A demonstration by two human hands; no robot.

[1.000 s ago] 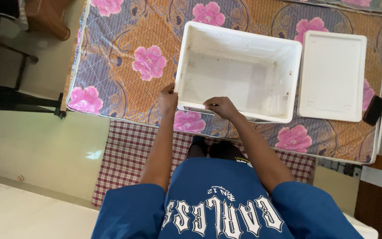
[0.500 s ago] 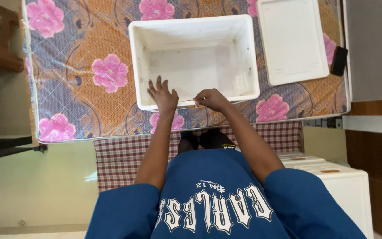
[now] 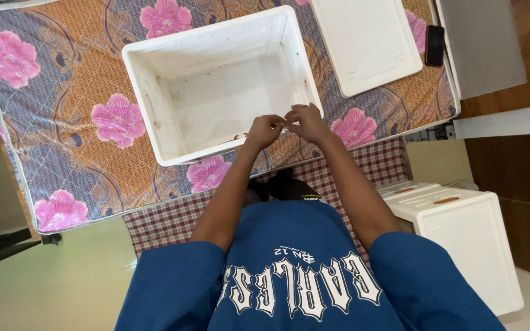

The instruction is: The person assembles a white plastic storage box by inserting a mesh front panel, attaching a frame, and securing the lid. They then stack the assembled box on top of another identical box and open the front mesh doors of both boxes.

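Note:
An open, empty white foam box (image 3: 154, 116) rests on a floral mattress (image 3: 62, 141). My left hand (image 3: 264, 131) and my right hand (image 3: 307, 122) meet fingertip to fingertip just above the box's near right corner. Both are curled and pinch a thin pale strip (image 3: 285, 123) between them; it is too small to identify. The box's inside shows a few brown marks. Its flat white lid (image 3: 366, 43) lies on the mattress to the right of the box.
A black phone (image 3: 435, 45) lies by the lid at the mattress edge. A red checked cloth (image 3: 167, 224) hangs below the mattress in front of me. A second white foam box (image 3: 467, 245) stands on the floor at my right.
My left hand left the box's near rim and closed, moving right to meet my right hand at the corner. The view swung, so the box now sits further left and turned.

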